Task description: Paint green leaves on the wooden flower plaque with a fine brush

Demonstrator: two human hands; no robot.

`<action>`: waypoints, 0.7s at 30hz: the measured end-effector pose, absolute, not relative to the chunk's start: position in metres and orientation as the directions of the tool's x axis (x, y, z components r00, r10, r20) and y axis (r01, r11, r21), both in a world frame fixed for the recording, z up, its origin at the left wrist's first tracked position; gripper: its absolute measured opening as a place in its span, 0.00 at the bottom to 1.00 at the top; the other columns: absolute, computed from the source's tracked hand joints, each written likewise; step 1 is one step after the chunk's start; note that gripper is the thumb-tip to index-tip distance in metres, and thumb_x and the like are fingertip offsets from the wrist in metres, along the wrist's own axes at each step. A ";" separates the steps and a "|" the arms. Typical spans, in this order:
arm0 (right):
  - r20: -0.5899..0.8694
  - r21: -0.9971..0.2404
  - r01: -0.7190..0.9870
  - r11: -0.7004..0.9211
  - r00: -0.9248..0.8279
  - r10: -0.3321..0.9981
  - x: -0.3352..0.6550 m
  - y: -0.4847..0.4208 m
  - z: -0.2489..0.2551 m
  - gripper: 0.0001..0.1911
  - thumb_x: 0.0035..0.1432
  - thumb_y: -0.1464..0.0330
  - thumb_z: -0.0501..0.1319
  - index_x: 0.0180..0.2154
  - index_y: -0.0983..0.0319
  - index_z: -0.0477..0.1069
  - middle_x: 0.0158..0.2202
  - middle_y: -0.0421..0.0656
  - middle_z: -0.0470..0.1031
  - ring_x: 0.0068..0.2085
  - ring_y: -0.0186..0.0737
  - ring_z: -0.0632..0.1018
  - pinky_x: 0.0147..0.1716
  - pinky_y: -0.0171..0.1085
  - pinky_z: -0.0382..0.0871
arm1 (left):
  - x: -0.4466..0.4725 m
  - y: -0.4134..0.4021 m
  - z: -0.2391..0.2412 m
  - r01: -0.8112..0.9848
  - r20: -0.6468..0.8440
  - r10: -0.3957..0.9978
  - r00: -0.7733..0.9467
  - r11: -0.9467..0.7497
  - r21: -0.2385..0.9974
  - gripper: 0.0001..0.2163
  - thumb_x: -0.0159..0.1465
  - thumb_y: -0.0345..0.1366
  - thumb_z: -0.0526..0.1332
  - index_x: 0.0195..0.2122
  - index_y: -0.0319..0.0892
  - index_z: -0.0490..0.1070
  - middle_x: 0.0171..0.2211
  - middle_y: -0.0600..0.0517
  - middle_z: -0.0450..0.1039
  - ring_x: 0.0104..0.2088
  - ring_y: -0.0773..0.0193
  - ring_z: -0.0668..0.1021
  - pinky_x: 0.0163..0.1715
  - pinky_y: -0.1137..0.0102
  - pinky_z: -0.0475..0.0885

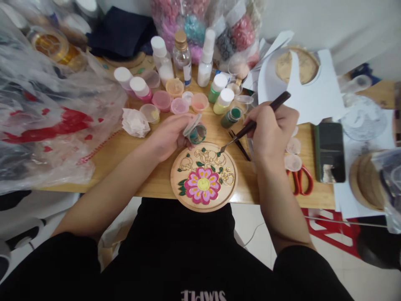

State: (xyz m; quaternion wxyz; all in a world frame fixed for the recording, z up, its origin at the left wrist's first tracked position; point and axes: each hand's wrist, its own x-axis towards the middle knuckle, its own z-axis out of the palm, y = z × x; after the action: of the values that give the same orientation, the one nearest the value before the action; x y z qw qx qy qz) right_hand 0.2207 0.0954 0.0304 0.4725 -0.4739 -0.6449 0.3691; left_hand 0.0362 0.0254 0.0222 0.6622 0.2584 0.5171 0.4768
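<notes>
Closed around a small clear plastic cup (198,134) with dark green stuff inside, my left hand (173,136) holds it tilted above the far edge of a round wooden board (203,205). The cup's lid stands flipped up. My right hand (271,129) grips a palette knife (247,126) by its dark handle. Its metal tip is at a small green leaf near the board's upper right, touching or just above it. On the board, a pink flower (203,185) with a yellow centre is coloured in, among gold outlines and green leaves.
Paint bottles (224,101), small cups (179,106) and a crumpled tissue (135,122) stand beyond my hands. Dark tweezers (239,145) lie right of the board. Red-handled scissors (301,180) and a phone (329,152) are further right. A plastic bag (56,125) covers the left side.
</notes>
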 end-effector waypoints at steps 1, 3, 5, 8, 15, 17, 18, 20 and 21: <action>0.265 -0.924 0.255 0.283 -0.106 0.959 0.221 0.096 0.029 0.16 0.55 0.76 0.53 0.17 0.61 0.66 0.16 0.35 0.65 0.19 0.27 0.67 0.19 0.31 0.58 | 0.036 0.025 0.022 -0.366 -0.440 0.898 0.010 0.412 0.834 0.10 0.65 0.38 0.62 0.29 0.39 0.71 0.23 0.53 0.71 0.19 0.71 0.72 0.18 0.77 0.66; 0.277 -0.922 0.252 0.294 -0.103 0.955 0.221 0.096 0.027 0.17 0.57 0.75 0.54 0.17 0.61 0.66 0.16 0.35 0.65 0.19 0.27 0.67 0.19 0.30 0.58 | 0.036 0.025 0.022 -0.371 -0.441 0.897 0.005 0.411 0.833 0.10 0.66 0.39 0.62 0.30 0.40 0.71 0.23 0.54 0.71 0.19 0.71 0.72 0.17 0.77 0.66; 0.283 -0.919 0.256 0.299 -0.098 0.954 0.220 0.096 0.027 0.17 0.57 0.74 0.55 0.17 0.61 0.66 0.16 0.35 0.65 0.19 0.27 0.67 0.19 0.30 0.58 | 0.036 0.025 0.022 -0.373 -0.441 0.898 0.002 0.410 0.833 0.10 0.66 0.39 0.62 0.29 0.40 0.71 0.22 0.54 0.71 0.19 0.71 0.71 0.17 0.77 0.66; 0.279 -0.921 0.256 0.294 -0.093 0.956 0.220 0.096 0.028 0.17 0.57 0.74 0.55 0.16 0.61 0.65 0.16 0.35 0.65 0.18 0.27 0.67 0.19 0.31 0.58 | 0.036 0.025 0.022 -0.375 -0.437 0.899 0.004 0.407 0.833 0.10 0.64 0.37 0.63 0.28 0.39 0.71 0.22 0.54 0.71 0.19 0.72 0.71 0.17 0.77 0.66; 0.268 -0.932 0.226 0.284 -0.101 0.958 0.219 0.095 0.033 0.16 0.52 0.78 0.53 0.15 0.61 0.65 0.15 0.35 0.65 0.17 0.26 0.65 0.17 0.32 0.55 | 0.036 0.025 0.020 -0.380 -0.436 0.900 0.001 0.404 0.832 0.10 0.64 0.38 0.62 0.28 0.39 0.72 0.23 0.53 0.72 0.20 0.72 0.72 0.18 0.78 0.65; 0.276 -0.937 0.195 0.289 -0.092 0.957 0.218 0.095 0.033 0.16 0.50 0.78 0.53 0.15 0.61 0.65 0.14 0.35 0.65 0.17 0.26 0.64 0.17 0.32 0.54 | 0.036 0.025 0.021 -0.375 -0.441 0.898 0.005 0.410 0.831 0.09 0.64 0.37 0.62 0.29 0.39 0.73 0.23 0.52 0.74 0.21 0.71 0.72 0.18 0.78 0.65; 0.279 -0.939 0.184 0.291 -0.087 0.956 0.218 0.095 0.033 0.16 0.50 0.78 0.53 0.14 0.61 0.65 0.14 0.35 0.65 0.17 0.26 0.64 0.17 0.32 0.54 | 0.036 0.025 0.021 -0.374 -0.442 0.897 0.005 0.412 0.831 0.08 0.63 0.37 0.62 0.28 0.39 0.73 0.24 0.52 0.74 0.21 0.71 0.72 0.18 0.78 0.65; 0.282 -0.939 0.179 0.292 -0.083 0.956 0.217 0.095 0.032 0.16 0.50 0.78 0.52 0.14 0.61 0.66 0.14 0.34 0.65 0.16 0.27 0.64 0.17 0.32 0.54 | 0.036 0.025 0.022 -0.377 -0.446 0.895 0.001 0.413 0.829 0.08 0.63 0.35 0.60 0.28 0.39 0.73 0.24 0.51 0.75 0.21 0.70 0.72 0.18 0.78 0.66; 0.279 -0.940 0.181 0.290 -0.082 0.957 0.217 0.095 0.031 0.16 0.50 0.77 0.52 0.14 0.61 0.66 0.14 0.34 0.65 0.17 0.27 0.65 0.18 0.31 0.55 | 0.036 0.025 0.022 -0.380 -0.449 0.894 -0.001 0.414 0.827 0.08 0.63 0.33 0.59 0.28 0.39 0.74 0.24 0.51 0.75 0.21 0.70 0.72 0.18 0.77 0.66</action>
State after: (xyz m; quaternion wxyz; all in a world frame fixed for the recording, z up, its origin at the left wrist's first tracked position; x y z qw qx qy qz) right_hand 0.2169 0.0954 0.0309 0.5025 -0.4542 -0.6265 0.3856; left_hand 0.0364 0.0252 0.0225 0.6618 0.2476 0.5189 0.4811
